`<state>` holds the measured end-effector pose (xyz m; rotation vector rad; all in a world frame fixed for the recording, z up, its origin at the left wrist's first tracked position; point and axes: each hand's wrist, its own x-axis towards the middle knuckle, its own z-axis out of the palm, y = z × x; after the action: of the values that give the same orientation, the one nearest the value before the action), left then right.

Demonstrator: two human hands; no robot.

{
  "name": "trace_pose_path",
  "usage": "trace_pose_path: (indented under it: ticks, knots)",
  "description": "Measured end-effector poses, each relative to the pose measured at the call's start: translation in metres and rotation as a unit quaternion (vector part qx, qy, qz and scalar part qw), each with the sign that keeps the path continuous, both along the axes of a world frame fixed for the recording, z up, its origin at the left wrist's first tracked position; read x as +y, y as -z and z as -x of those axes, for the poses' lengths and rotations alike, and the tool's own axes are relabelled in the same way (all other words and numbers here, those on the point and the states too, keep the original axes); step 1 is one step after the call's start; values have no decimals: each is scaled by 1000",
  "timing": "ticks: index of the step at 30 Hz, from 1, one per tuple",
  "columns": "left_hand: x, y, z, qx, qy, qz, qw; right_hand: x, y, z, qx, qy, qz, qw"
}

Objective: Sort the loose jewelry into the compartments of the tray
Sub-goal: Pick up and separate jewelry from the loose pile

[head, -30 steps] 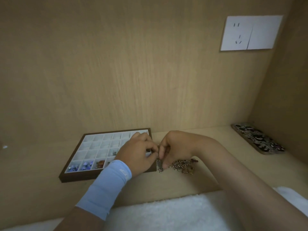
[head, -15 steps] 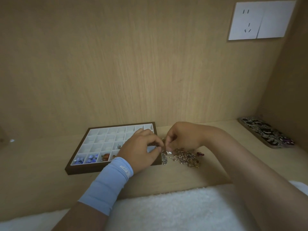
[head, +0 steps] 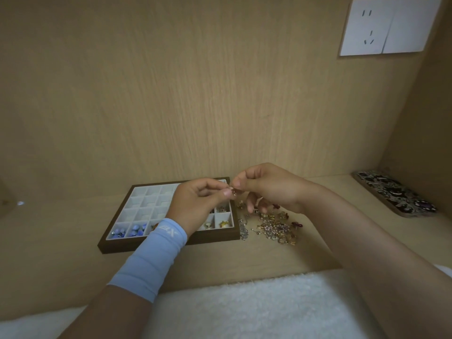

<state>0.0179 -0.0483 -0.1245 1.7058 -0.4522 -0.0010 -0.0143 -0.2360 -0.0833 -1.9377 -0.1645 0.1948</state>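
A dark brown tray [head: 168, 242] with white compartments lies on the wooden shelf. Blue beads [head: 132, 231] fill its near-left cells, and small gold pieces [head: 225, 224] sit in the near-right ones. A pile of loose jewelry [head: 274, 228] lies just right of the tray. My left hand [head: 195, 204] and my right hand [head: 266, 189] are raised above the tray's right side, fingertips meeting. Both pinch one small jewelry piece [head: 234, 191] between them. My left forearm, in a light blue sleeve, hides the tray's middle cells.
A patterned flat case [head: 393, 193] lies at the far right against the side wall. A white fluffy towel [head: 244, 309] covers the near edge. A wall socket [head: 389, 26] is on the back panel. Wooden walls close in behind and to the right.
Both hands have risen from the pile and the tray's edge, carrying a small piece up between their fingertips. The view has shifted slightly.
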Motion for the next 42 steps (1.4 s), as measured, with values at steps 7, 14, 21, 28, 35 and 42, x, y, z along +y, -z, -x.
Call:
trace_pose_path:
  ticks: [7, 14, 21, 28, 35, 42]
  knots:
    - [3, -7, 2, 41, -26, 17, 999, 0, 5, -5, 6, -7, -38, 999]
    - [10, -16, 1, 60, -29, 20, 998, 9, 6, -4, -31, 37, -42, 998]
    - [43, -25, 0, -22, -43, -59, 997, 38, -2, -3, -32, 36, -78, 996]
    - [98, -23, -6, -68, -67, -77, 992, 97, -7, -28, -3, 36, -43, 998]
    - [129, -3, -22, -60, -108, -45, 991, 145, -8, -56, -49, 8, 62, 997]
    - [139, 19, -34, -118, -134, -174, 968, 145, -1, -78, -116, 25, 139, 983]
